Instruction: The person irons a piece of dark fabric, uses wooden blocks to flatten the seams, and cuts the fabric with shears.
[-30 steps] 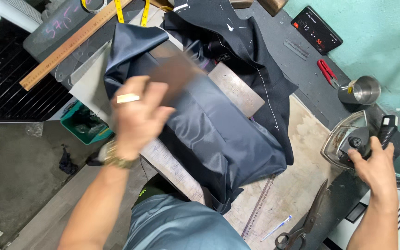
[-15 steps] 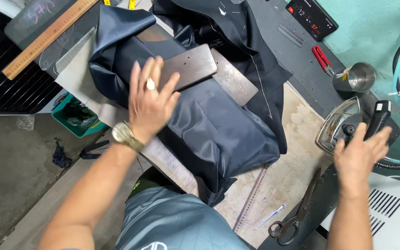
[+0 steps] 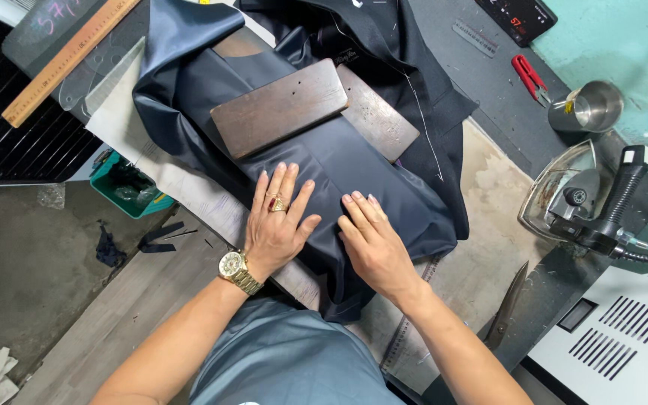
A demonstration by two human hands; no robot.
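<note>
Navy fabric [image 3: 369, 180] lies under both hands — left hand [image 3: 277, 225], right hand [image 3: 373, 240] — fingers flat, spread, gripping nothing.

Two bare forearms and a grey-blue shirt, seen from above

The left hand [image 3: 277, 229] wears a gold ring with a dark red stone on one finger, and a gold metal wristwatch with a pale round dial and a link band sits at the wrist; the right hand [image 3: 375, 244] has no ring or watch; both arms are without sleeves; the shirt is smooth grey-blue cloth
</note>
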